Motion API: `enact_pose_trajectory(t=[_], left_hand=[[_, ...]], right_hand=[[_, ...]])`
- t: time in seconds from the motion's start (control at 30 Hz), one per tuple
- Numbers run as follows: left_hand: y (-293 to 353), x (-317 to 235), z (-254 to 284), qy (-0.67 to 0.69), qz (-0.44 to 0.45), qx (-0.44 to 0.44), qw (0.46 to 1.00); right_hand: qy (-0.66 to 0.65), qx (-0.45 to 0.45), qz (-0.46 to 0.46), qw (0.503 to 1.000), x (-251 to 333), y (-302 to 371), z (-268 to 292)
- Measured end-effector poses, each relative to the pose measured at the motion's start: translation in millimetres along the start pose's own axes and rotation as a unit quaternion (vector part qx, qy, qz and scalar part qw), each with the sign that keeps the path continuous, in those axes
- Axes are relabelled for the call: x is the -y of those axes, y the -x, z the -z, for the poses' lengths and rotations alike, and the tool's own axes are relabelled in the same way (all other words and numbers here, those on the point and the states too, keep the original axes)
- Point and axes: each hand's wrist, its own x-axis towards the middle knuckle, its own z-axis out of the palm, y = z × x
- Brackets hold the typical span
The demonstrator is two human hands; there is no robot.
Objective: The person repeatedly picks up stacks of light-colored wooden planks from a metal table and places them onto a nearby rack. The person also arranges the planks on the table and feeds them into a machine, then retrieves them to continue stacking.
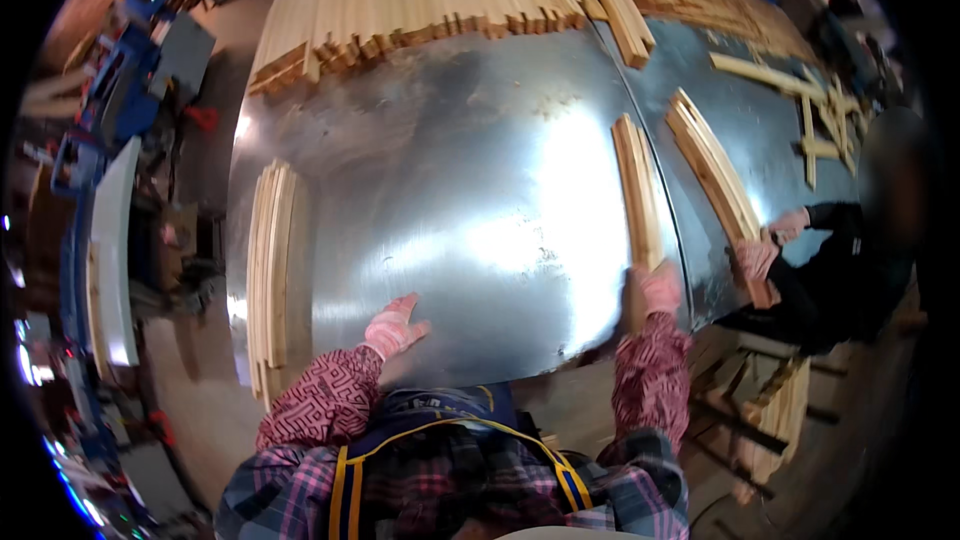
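My left hand [397,327], in a pink glove, hovers at or just over the near edge of the shiny metal table [430,180]. Its fingers are spread and hold nothing. At the right, my gloved right hand [658,288] is closed on the near end of a bundle of pale wooden strips [640,185]. That bundle lies lengthwise on the metal beside a dark seam; my hand hides part of its end. Another bundle of long wooden strips [270,270] lies along the table's left edge, apart from my left hand.
A long row of wooden strips [420,0] covers the far edge. At the right, a co-worker's hands [757,258] hold another wooden bundle [712,155]. Crossed wooden pieces [825,120] lie beyond it. Blue machinery [125,90] stands left; a rack with wood [775,420] stands lower right.
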Motion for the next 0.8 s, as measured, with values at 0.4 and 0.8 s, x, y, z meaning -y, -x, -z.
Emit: enact_pose_trajectory(t=[0.4,0.8], left_hand=[[61.1,-97.3,154.5,0.472,-0.513,0.016,0.717],[104.6,-35.1,100.2,0.432,-0.53,-0.031,0.729]], right_hand=[[-0.633,0.081,0.279,0.718,228.0,276.4,45.4],[-0.201,0.256,0.238,0.915,252.3,485.5,-35.6]])
